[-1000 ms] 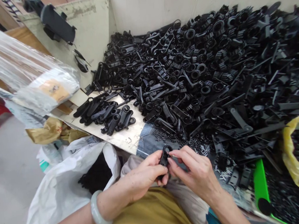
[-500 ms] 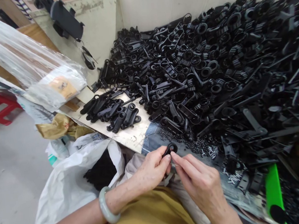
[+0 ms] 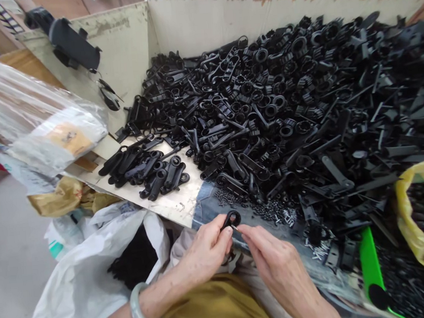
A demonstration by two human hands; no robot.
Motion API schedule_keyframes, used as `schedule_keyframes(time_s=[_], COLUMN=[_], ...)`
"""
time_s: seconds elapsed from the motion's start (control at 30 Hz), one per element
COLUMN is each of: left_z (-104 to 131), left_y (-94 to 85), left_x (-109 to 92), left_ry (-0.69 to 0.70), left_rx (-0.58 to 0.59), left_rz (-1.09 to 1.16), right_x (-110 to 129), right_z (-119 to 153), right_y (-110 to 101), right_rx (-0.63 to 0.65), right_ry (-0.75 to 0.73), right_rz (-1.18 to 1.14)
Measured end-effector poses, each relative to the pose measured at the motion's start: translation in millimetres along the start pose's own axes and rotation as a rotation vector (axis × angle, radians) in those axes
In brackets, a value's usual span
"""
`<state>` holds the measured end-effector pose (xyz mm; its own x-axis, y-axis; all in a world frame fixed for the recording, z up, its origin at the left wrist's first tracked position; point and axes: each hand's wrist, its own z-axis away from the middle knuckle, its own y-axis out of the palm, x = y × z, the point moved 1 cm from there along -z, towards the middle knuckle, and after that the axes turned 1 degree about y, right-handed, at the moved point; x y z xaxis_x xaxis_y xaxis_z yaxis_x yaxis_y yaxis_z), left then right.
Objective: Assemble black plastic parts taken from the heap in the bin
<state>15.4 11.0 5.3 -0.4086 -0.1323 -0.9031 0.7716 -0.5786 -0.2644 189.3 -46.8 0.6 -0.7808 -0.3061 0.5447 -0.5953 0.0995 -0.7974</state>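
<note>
My left hand [image 3: 205,248] is closed around a black plastic part with a ring-shaped end [image 3: 233,217], the ring sticking out past the thumb. Against that ring, my right hand [image 3: 274,255] pinches a small thin metal pin [image 3: 236,228] between thumb and fingertips; its tip meets the lower edge of the ring. How deep the pin sits cannot be made out. Just beyond both hands, tiny black pieces [image 3: 234,200] and short silver pins [image 3: 288,217] lie scattered on a blue-grey cloth [image 3: 204,204].
A large heap of black plastic parts [image 3: 244,101] fills the walled table. Finished-looking black arms [image 3: 161,176] lie grouped at left. A white sack [image 3: 67,285] stands below left. At right are a green plate [image 3: 369,259] and a yellow-rimmed bag [image 3: 405,206].
The camera view has tilted up and turned right. My right fingertips have drawn slightly away from the ring, so the thin pin between them shows. My left hand keeps its hold.
</note>
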Motion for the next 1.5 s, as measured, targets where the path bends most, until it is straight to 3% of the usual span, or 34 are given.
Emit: schedule_keyframes(time_s=[0.23,0.4,0.63,0.9,1.1,1.23,1.33,1.5], left_z=[-3.8,-11.0,-16.7,-18.0,-15.5,-16.9,-18.5,-14.2], left_y=[7.9,15.0,20.9,21.8,17.4,16.3,18.2,14.2], left_x=[10.5,18.5,25.6,25.7,24.3,26.1,26.2,14.7], left_ry=[-0.018,-0.06,-0.121,-0.133,-0.117,-0.068,-0.04,-0.143], left_rx=[-0.038,-0.093,-0.189,-0.189,-0.178,-0.219,-0.24,-0.199], left_rz=[0.087,0.202,0.362,0.484,0.42,0.36,0.381,0.476], right_x=[-5.3,-1.5,24.1,31.1,26.3,38.1,41.0,14.8], right_z=[1.2,2.0,-1.1,0.0,-0.8,-15.1,-21.5,1.2], right_y=[8.3,17.1,24.1,31.5,30.9,25.6,20.0,-6.9], right_rx=[0.044,0.029,0.037,0.016,0.052,0.206,0.279,0.07], right_ry=[0.018,0.011,0.021,0.052,0.097,0.214,0.306,0.294], right_rz=[0.064,0.33,0.642,0.668,0.571,0.581,0.466,-0.118])
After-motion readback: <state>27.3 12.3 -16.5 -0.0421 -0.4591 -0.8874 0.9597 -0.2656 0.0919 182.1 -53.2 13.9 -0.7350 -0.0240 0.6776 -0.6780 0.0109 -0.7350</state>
